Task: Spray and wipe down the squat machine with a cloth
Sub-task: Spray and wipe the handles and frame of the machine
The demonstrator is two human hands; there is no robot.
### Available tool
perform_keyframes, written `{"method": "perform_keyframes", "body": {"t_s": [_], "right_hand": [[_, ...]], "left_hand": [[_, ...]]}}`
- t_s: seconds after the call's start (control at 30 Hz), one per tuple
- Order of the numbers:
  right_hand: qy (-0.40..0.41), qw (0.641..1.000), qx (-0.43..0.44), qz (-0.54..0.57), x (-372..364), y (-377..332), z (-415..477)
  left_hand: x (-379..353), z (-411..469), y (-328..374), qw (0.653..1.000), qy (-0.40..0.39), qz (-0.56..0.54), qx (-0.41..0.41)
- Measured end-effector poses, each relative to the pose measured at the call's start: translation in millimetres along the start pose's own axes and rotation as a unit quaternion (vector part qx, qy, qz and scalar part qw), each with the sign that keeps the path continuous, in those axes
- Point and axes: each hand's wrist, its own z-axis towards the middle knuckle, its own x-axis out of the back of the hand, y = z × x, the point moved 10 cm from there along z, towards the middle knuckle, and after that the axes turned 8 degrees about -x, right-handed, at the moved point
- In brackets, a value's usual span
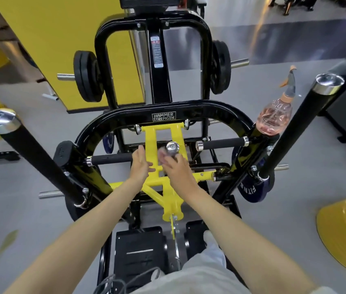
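Squat machine, black-framed with "HAMMER STRENGTH" on its curved crossbar, fills the middle of the view on a grey floor, directly ahead of the person. Below the crossbar sits its yellow linkage. Two long black bars with chrome caps slant up on either side of the crossbar. At the crossbar's right end a pink spray bottle stands upright on the frame. Just under the crossbar, the left hand wraps a black grip, fingers curled round it. Beside it the right hand presses a blurred pale cloth against a chrome-capped knob, fingers closed over the cloth.
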Motion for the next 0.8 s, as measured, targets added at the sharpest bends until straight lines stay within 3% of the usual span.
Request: {"method": "perform_keyframes", "body": {"t_s": [0.07,0.13,0.2,0.3,0.57,0.73,0.8], "right_hand": [[0.000,0.989,-0.148,0.024,-10.6,59.6,-36.3],[-0.034,0.949,-0.307,0.060,-20.0,116.5,-72.2],[-0.043,0.877,-0.446,0.172,-33.8,154.5,-93.2],[-0.036,0.747,-0.559,0.359,-48.6,157.8,-90.1],[-0.136,0.622,-0.571,0.519,-87.0,131.4,-89.9],[-0.149,0.596,-0.557,0.559,-75.7,151.2,-90.0],[-0.148,0.601,-0.556,0.555,-70.1,164.1,-91.0]], "left_hand": [[3.9,-2.6,-5.4,1.000,-0.007,0.014,0.007],[6.1,-5.5,-13.5,0.999,-0.018,0.038,0.011],[0.3,-8.2,-32.9,0.995,-0.053,0.078,0.037],[-21.0,-18.2,-66.2,0.981,-0.116,0.125,0.090],[-104.0,-46.4,-56.0,0.976,-0.196,0.062,0.075],[-121.3,-38.0,-63.7,0.982,-0.172,0.022,0.078],[-126.8,-34.2,-69.0,0.979,-0.186,0.034,0.076]]}}
